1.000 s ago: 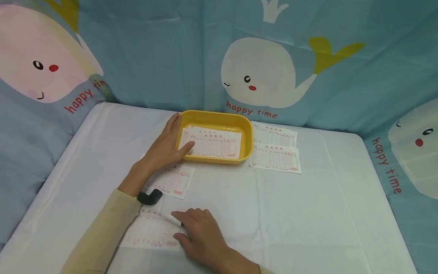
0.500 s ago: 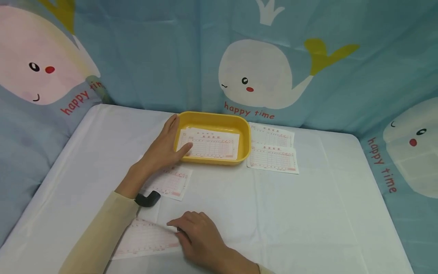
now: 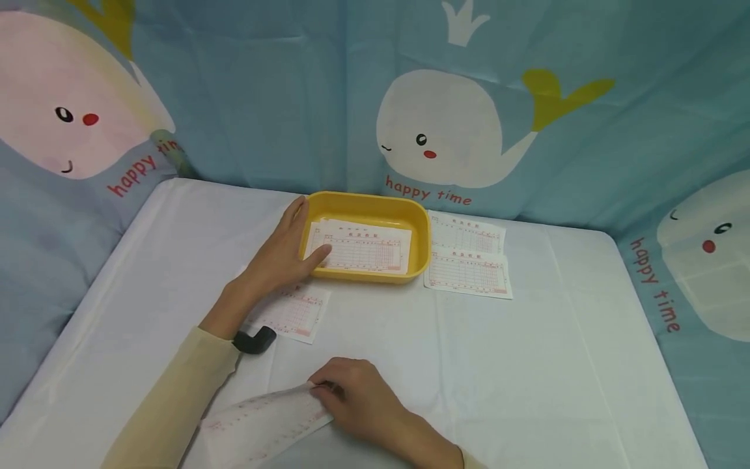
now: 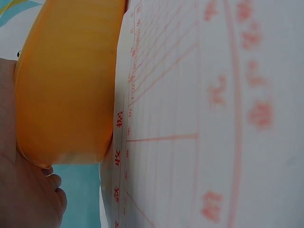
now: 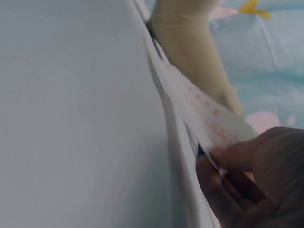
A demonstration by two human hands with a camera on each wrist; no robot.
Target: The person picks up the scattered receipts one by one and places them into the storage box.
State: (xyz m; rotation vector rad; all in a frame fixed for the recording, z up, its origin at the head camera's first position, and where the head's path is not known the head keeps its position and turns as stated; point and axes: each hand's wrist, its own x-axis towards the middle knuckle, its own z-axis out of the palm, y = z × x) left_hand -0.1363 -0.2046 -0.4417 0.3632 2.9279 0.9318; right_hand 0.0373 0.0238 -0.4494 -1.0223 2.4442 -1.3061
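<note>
My right hand pinches the upper right corner of a receipt slip printed in red, near the front of the table. The slip is lifted and tilted, and blurred in the right wrist view, where thumb and fingers hold its edge. My left hand grips the left end of a yellow plastic tray, its thumb over the rim. Inside the tray lies a stack of similar slips. Beneath the left wrist, another slip lies partly hidden by the arm.
Two overlapping slips lie right of the tray, on the white-covered table. A blue curtain with whale prints rises behind the table and along its sides. A black strap is round the left wrist.
My right hand has taken hold of the near slip by its corner, lifted that edge and turned it, moving slightly right. The left hand stays on the tray.
</note>
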